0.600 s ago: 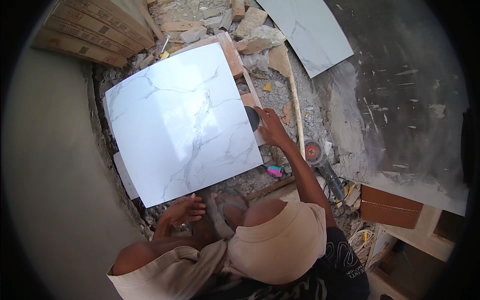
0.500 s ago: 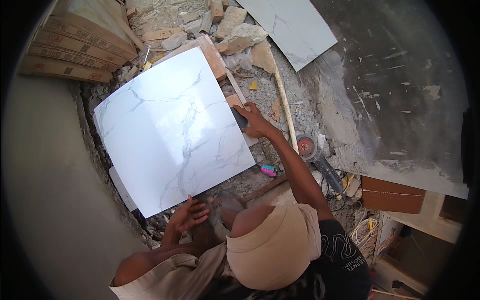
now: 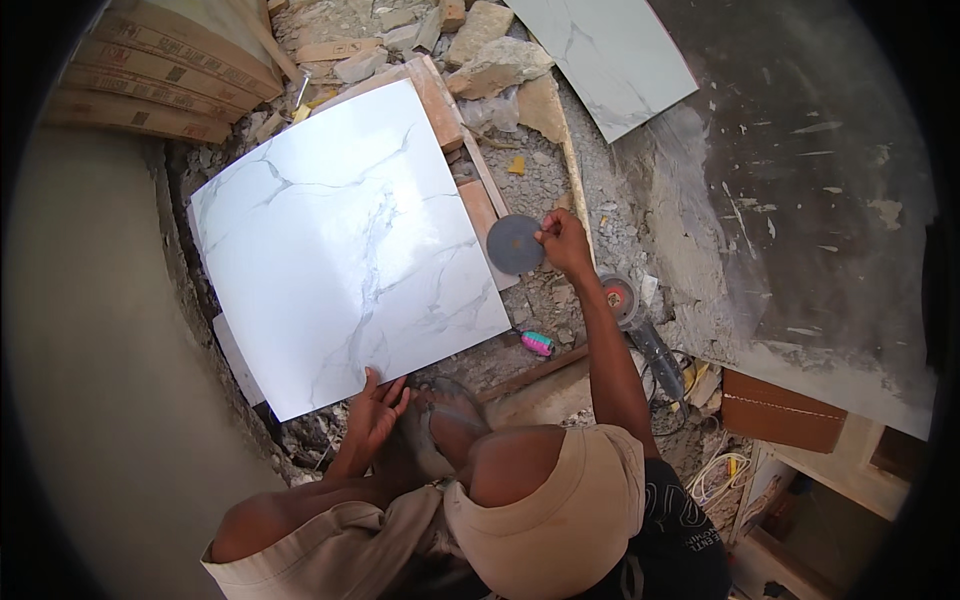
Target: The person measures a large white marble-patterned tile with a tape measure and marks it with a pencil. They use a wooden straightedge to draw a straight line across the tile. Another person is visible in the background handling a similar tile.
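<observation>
My right hand [image 3: 567,244] pinches the edge of a round dark grey grinding disc [image 3: 515,245] beside the right edge of a large tile. This tile [image 3: 330,260] is white with grey marble veins and a glossy face; it lies on bricks and board pieces. My left hand [image 3: 372,412] is at the tile's near edge, its fingers spread and the thumb at the edge; it grips nothing. Close to my right forearm an angle grinder [image 3: 640,325] rests on the rubble. A pink and turquoise string spool [image 3: 537,343] lies off the tile's near right corner.
Stacked cardboard boxes [image 3: 165,75] stand at the far left. Broken stones [image 3: 500,67] and bricks lie beyond the tile. A second marbled tile [image 3: 610,60] is at the far right, near a dark dusty sheet [image 3: 810,210]. A brown box [image 3: 780,408] and a coiled cable [image 3: 718,478] are at right.
My right hand has drawn the disc out from the tile's right edge and moved right, so its full round face shows. My left hand's thumb has come to the tile's near edge.
</observation>
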Tool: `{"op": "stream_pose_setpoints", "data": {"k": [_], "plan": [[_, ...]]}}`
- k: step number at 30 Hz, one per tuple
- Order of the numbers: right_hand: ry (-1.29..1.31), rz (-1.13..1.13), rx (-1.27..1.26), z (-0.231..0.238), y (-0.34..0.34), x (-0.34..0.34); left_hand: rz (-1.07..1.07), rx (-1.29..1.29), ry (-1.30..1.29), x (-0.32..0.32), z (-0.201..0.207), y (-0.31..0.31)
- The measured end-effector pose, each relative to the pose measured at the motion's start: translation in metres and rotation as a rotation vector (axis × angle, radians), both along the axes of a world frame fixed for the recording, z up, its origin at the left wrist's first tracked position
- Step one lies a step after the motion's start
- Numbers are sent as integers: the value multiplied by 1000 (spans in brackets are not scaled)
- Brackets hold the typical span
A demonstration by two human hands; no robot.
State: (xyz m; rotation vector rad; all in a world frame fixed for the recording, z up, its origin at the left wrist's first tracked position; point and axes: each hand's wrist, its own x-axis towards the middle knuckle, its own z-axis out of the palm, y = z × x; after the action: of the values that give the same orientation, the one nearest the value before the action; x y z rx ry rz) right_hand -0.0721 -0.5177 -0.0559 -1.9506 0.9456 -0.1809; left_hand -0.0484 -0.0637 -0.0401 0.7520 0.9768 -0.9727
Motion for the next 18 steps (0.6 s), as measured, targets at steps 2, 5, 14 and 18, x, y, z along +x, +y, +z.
{"op": "stream_pose_setpoints", "data": {"k": [2, 5, 14, 18], "plan": [[-76, -96, 15, 6, -28, -15, -5, -10, -5, 0, -2, 1], [-162, -224, -134, 27, -94, -65, -33, -23, -14, -1, 6, -6], [34, -20, -211, 70, -8, -49, -44, -102, -58, -2, 19, 4], [94, 254, 122, 28, 83, -26, -60, -140, -82, -4, 13, 7]]}}
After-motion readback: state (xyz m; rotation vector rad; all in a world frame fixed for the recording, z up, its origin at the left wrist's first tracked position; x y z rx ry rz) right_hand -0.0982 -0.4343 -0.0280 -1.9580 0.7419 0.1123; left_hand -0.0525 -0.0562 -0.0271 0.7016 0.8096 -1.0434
